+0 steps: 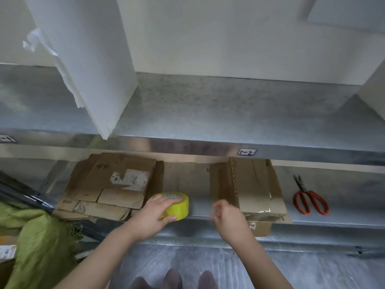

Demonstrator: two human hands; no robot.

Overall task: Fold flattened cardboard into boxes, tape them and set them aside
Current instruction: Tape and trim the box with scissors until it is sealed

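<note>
A yellow tape roll [180,206] sits on the lower metal shelf [333,197]. My left hand [156,215] grips it from above, fingers over the top and thumb on its near side. My right hand [228,221] hovers just to the right of the roll with its fingers curled; it seems to pinch a clear strip of tape, though blur hides the detail. A folded cardboard box [254,188] stands right of my right hand. A stack of flattened cardboard [112,188] lies to the left of the roll.
Red-handled scissors [310,197] lie on the shelf at the right. An upper metal shelf [208,113] holds white boards [87,59]. A green cloth [41,243] hangs at lower left. My shoes [173,280] show below on the grey floor.
</note>
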